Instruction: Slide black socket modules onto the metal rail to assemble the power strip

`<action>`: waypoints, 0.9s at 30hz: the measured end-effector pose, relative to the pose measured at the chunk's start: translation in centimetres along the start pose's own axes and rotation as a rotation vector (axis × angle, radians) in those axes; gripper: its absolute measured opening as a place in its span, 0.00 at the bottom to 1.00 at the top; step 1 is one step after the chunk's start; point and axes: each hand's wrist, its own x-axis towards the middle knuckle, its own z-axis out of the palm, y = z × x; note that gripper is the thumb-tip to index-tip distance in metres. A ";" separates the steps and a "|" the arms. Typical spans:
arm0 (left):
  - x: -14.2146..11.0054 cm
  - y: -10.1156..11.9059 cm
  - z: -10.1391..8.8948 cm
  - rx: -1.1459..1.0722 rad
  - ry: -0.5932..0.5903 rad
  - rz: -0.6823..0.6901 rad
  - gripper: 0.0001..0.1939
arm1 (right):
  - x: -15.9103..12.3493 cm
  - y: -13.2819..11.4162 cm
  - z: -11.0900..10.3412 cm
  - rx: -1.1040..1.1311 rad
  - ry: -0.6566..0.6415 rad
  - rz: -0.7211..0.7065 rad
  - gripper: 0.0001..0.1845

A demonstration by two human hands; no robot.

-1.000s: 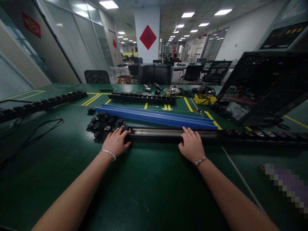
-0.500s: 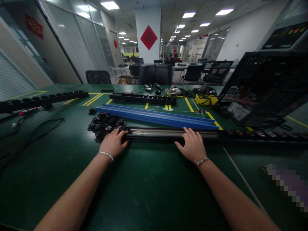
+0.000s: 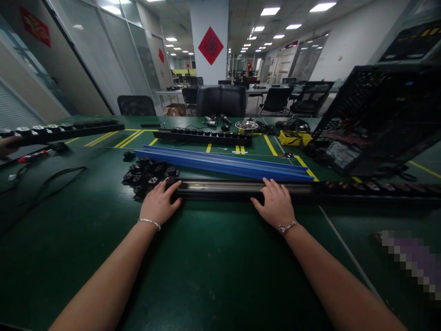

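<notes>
A long black rail (image 3: 220, 186) with a shiny inner channel lies crosswise on the green table in front of me. My left hand (image 3: 160, 202) rests on its left end, fingers spread and thumb apart. Farther right along the same rail, my right hand (image 3: 276, 204) lies with its fingers stretched over the top and its thumb at the near side. Just beyond my left hand is a pile of small black parts (image 3: 143, 174). Behind the rail lies a long blue channel (image 3: 220, 163). More black parts sit in a row on the right stretch of black rail (image 3: 372, 187).
At the left edge, another person's hand (image 3: 7, 146) holds a second black rail (image 3: 69, 132). A third rail (image 3: 203, 137) lies beyond the blue channel, near a metal bowl (image 3: 246, 126). A large black open case (image 3: 382, 115) stands at right. A cable (image 3: 65, 170) lies at left.
Another person's hand has appeared at the left edge, and the rail there has been tilted and shifted. The view has tipped slightly downward. Both my hands stay on the black rail.
</notes>
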 end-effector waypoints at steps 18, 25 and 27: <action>0.1 -3.3 0.0 -0.069 -0.111 -0.264 0.31 | 0.0 0.2 0.2 0.014 0.014 -0.006 0.17; -0.1 -4.0 0.2 -0.097 -0.160 -0.322 0.31 | -0.1 0.2 0.1 0.015 0.019 -0.007 0.17; -0.1 -4.1 0.1 -0.100 -0.162 -0.349 0.31 | -0.1 0.2 0.1 0.016 0.018 -0.009 0.18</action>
